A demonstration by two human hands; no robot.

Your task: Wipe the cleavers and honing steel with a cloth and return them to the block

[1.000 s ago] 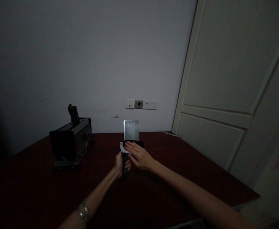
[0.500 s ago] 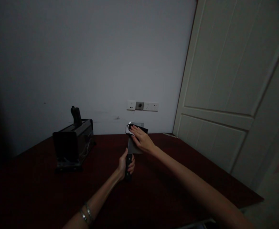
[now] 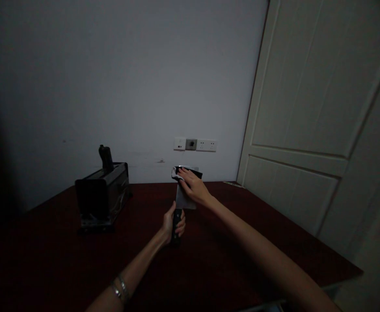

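My left hand [image 3: 174,223] is wrapped around the black handle of a cleaver [image 3: 184,200], which points away from me with its wide metal blade toward the wall. My right hand [image 3: 191,184] lies over a black cloth [image 3: 195,173] with a whitish part at its left end, pressing it against the far part of the blade. Fingers and cloth hide much of the blade there. Under the right palm, the lower blade shows bare.
On the dark red table [image 3: 138,268], a black and metallic knife block [image 3: 103,195] stands at the left, with dark handles sticking up. Wall sockets [image 3: 194,144] sit behind the cleaver. A pale panelled door [image 3: 294,164] borders the right side.
The cloth and right hand have shifted slightly toward the far end of the blade. My left hand keeps its hold on the handle, and the view has moved a little.
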